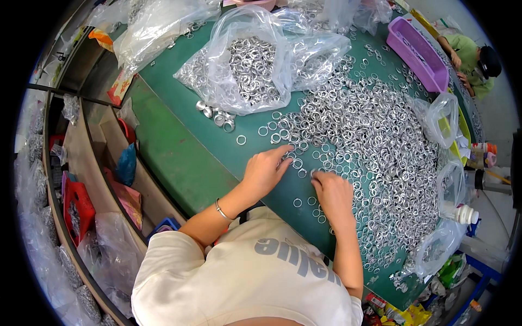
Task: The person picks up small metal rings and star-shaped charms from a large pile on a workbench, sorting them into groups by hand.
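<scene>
A broad heap of silvery metal rings (375,130) spreads over the green table, with looser rings along its near edge. My left hand (265,171) reaches to that edge, index finger and thumb apart, the fingertips touching loose rings. To its right, my right hand (334,195) has its fingers curled and pinched at a small ring (314,174), partly covered by the fingertips. A few single rings lie between and below the two hands. Beyond the left hand stands an open clear plastic bag (217,70) full of the same rings.
A purple basket (416,54) stands at the far right, near a co-worker in a green shirt (467,60). Clear bags (437,244) lie along the right edge, beside a white bottle (459,213). Wooden shelving (100,179) with bags and a red bin (79,209) runs along the left.
</scene>
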`<action>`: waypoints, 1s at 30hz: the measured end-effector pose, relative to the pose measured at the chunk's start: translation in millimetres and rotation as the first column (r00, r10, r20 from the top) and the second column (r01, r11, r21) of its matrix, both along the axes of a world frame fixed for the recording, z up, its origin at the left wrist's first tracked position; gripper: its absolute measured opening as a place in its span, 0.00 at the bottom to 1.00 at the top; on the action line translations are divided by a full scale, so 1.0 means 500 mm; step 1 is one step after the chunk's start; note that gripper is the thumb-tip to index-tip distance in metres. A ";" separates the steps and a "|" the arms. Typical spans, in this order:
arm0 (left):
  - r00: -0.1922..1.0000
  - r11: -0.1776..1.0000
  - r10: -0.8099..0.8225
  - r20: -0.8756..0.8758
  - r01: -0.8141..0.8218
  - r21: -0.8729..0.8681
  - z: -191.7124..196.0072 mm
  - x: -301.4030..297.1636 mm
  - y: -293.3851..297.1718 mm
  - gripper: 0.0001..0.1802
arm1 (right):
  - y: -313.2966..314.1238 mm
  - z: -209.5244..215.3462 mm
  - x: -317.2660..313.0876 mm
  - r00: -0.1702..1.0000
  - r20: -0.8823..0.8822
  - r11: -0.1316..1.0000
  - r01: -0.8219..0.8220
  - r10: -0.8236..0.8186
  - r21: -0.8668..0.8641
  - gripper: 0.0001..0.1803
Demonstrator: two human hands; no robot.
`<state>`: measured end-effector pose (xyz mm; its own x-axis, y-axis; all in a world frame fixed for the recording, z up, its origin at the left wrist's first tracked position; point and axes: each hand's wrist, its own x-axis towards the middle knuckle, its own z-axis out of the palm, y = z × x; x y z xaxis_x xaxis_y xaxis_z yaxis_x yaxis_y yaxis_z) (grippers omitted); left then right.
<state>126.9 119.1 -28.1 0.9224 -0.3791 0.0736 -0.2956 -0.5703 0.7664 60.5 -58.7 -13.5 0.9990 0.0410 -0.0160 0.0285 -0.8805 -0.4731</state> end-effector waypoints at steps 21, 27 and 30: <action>0.887 0.958 -0.190 -0.422 0.073 -0.279 0.021 -0.011 -0.029 0.11 | -0.010 -0.010 0.018 0.923 -0.363 0.444 0.381 -0.129 0.811 0.04; 0.489 0.809 -0.428 -0.760 -0.168 -0.563 0.026 -0.022 -0.041 0.13 | 0.013 0.027 -0.005 0.838 -0.538 0.190 0.546 -0.095 0.816 0.03; 0.454 0.773 -0.474 -0.755 -0.196 -0.603 0.016 -0.039 -0.040 0.14 | 0.011 0.022 -0.028 0.852 -0.509 0.244 0.523 -0.121 0.817 0.03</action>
